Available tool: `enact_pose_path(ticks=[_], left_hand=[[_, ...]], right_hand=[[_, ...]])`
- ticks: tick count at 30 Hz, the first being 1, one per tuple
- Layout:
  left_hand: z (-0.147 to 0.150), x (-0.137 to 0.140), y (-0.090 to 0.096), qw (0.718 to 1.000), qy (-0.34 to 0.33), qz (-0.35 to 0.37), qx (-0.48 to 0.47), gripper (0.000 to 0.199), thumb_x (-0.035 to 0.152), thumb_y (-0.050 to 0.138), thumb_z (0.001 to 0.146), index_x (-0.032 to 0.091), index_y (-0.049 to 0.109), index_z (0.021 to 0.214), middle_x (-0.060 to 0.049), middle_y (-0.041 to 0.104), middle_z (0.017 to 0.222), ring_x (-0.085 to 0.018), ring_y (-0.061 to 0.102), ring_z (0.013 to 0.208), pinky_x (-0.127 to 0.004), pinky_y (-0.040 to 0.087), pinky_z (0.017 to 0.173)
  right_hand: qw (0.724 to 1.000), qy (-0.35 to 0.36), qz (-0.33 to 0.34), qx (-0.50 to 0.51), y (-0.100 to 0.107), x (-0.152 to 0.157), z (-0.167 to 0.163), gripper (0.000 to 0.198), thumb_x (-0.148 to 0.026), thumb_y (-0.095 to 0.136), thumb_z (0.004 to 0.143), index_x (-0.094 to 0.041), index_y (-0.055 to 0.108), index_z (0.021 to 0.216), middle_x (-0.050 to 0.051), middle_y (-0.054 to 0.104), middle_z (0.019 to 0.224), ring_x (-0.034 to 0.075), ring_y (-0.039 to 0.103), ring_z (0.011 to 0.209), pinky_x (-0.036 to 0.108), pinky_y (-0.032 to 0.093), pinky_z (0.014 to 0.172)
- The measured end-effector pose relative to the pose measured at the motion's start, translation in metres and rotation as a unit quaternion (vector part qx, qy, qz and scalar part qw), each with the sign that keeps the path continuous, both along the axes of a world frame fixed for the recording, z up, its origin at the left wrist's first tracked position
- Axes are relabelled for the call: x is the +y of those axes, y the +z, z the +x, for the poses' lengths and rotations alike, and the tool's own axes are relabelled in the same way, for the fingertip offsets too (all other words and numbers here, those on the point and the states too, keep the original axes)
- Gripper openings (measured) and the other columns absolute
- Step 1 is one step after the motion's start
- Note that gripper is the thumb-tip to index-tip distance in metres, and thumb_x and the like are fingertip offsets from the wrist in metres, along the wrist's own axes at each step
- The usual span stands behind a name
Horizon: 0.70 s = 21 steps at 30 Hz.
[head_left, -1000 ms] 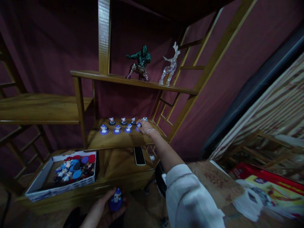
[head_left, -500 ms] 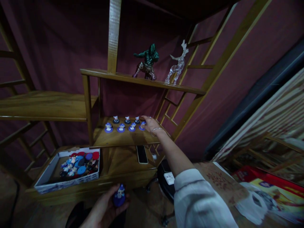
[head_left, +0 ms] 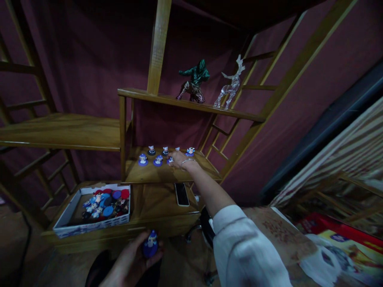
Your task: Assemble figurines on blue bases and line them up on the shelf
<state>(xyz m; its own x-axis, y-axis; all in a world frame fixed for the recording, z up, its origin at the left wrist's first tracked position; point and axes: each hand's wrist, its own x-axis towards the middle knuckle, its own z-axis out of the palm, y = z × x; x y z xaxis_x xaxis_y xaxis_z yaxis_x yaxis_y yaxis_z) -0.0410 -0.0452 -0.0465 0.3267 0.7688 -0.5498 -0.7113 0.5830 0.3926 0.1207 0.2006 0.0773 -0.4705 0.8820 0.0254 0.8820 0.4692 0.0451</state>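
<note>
My left hand (head_left: 136, 255), low in the view, is closed around a small figurine (head_left: 150, 242) with a blue hat and a purple round base. My right hand (head_left: 178, 158) reaches onto the middle shelf, its fingers closed on another purple-based figurine (head_left: 170, 160), partly hidden by them. To its left in the front row stand two similar figurines (head_left: 143, 160) (head_left: 158, 160). Behind is a row of dark-based figurines (head_left: 151, 150), the rightmost partly covered by my hand. A purple-based figurine (head_left: 190, 151) stands at the right end of that back row.
An open box (head_left: 92, 230) of figurines and coloured discs sits on the lower left ledge. A phone (head_left: 182, 194) lies below the middle shelf. Above are a green ninja-like statue (head_left: 196, 81) and a clear deer (head_left: 230, 87). A plastic bag (head_left: 321, 261) lies at right.
My right hand has moved left from the rightmost purple-based figurine to the one beside it. The rightmost one now stands farther back and right. My left hand keeps its figurine. The view has shifted slightly.
</note>
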Motion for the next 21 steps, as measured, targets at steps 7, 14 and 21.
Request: enact_pose_path(ticks=[7, 14, 21], left_hand=[[-0.005, 0.002, -0.006, 1.000, 0.003, 0.004, -0.011, 0.019, 0.016, 0.061, 0.069, 0.010, 0.053, 0.085, -0.008, 0.064, 0.079, -0.025, 0.062, 0.080, -0.043, 0.043, 0.086], [-0.010, 0.003, -0.013, 1.000, 0.014, 0.009, -0.018, 0.020, 0.018, 0.062, 0.069, 0.010, 0.053, 0.086, -0.008, 0.063, 0.081, -0.025, 0.061, 0.082, -0.044, 0.043, 0.086], [-0.010, 0.004, -0.010, 1.000, 0.015, -0.001, -0.010, 0.020, 0.016, 0.062, 0.069, 0.009, 0.053, 0.085, -0.009, 0.063, 0.080, -0.025, 0.062, 0.081, -0.044, 0.044, 0.085]], right_hand=[[1.000, -0.022, -0.007, 0.000, -0.001, 0.006, -0.001, 0.030, -0.025, 0.062, 0.066, -0.021, 0.061, 0.095, 0.005, 0.064, 0.091, 0.016, 0.059, 0.083, 0.020, 0.042, 0.070], [0.999, -0.036, -0.010, -0.023, 0.002, 0.006, -0.003, 0.030, -0.024, 0.063, 0.064, -0.020, 0.062, 0.094, 0.006, 0.064, 0.090, 0.017, 0.059, 0.082, 0.021, 0.042, 0.069], [0.999, -0.044, -0.021, -0.013, 0.003, 0.007, 0.002, 0.032, -0.025, 0.063, 0.064, -0.021, 0.061, 0.095, 0.005, 0.064, 0.089, 0.017, 0.059, 0.083, 0.021, 0.042, 0.069]])
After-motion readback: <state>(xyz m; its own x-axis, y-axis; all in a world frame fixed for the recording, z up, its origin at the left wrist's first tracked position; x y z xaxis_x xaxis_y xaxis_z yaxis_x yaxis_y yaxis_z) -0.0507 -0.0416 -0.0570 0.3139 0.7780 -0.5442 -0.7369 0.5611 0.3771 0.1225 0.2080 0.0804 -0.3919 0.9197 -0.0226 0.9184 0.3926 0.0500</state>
